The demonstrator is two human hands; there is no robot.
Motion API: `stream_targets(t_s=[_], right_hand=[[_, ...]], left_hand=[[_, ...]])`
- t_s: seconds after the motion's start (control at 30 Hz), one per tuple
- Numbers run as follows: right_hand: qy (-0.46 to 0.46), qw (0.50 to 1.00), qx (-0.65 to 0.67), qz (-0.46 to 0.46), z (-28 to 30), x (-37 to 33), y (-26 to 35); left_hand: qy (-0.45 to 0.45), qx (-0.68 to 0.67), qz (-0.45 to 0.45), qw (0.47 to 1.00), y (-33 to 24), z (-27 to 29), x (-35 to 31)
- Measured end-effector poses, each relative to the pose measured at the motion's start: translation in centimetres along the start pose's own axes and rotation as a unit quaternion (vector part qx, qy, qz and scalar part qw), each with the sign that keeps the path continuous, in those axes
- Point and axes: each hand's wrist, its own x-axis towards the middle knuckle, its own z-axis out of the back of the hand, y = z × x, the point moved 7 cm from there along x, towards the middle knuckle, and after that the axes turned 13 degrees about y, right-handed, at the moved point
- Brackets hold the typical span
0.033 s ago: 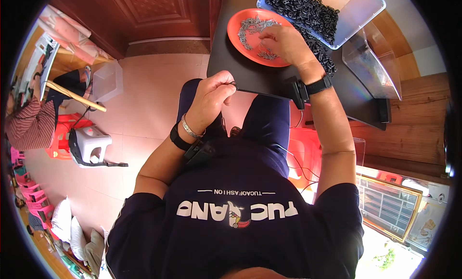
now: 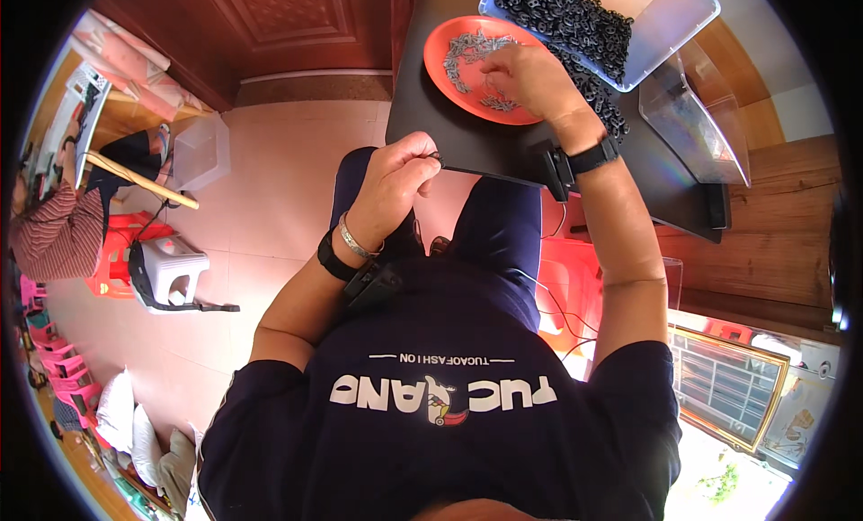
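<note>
My left hand is closed in a pinch at the table's near edge. A small black part sticks out between its thumb and forefinger. My right hand reaches over a round red plate, its fingers curled together and pointing down. Small grey pieces lie scattered in a ring on that plate. Whatever the right fingertips grip, if anything, is too small to make out. Beyond the plate, a clear plastic bin holds a heap of small black ring-like parts; more of them lie on the table under my right wrist.
The dark table carries the plate and bin. Another clear container stands at its right. A wooden door is ahead. To the left are a white stool, a clear box and another person in a striped top.
My right hand has shifted very slightly over the plate. The left hand keeps its pinch in the same place.
</note>
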Motion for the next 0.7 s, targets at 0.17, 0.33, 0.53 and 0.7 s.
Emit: stream_targets(t_s=[0.17, 0.33, 0.53, 0.7], right_hand=[[0.052, 0.950, -0.286, 0.118, -1.7, 1.6, 2.6], [0.093, 0.922, -0.355, 0.123, -2.6, 2.2, 3.8], [0.114, 0.908, -0.385, 0.119, -3.3, 2.7, 3.6], [0.028, 0.956, -0.266, 0.116, -0.7, 1.7, 2.9]], left_hand=[[0.001, -0.017, 0.003, 1.000, 0.0, 0.0, -0.1], [-0.002, -0.015, 0.000, 1.000, -0.3, 0.2, -0.2], [-0.002, -0.023, 0.002, 1.000, -0.5, 0.1, -0.3], [-0.005, -0.035, -0.006, 0.999, -0.4, 0.3, -0.4]])
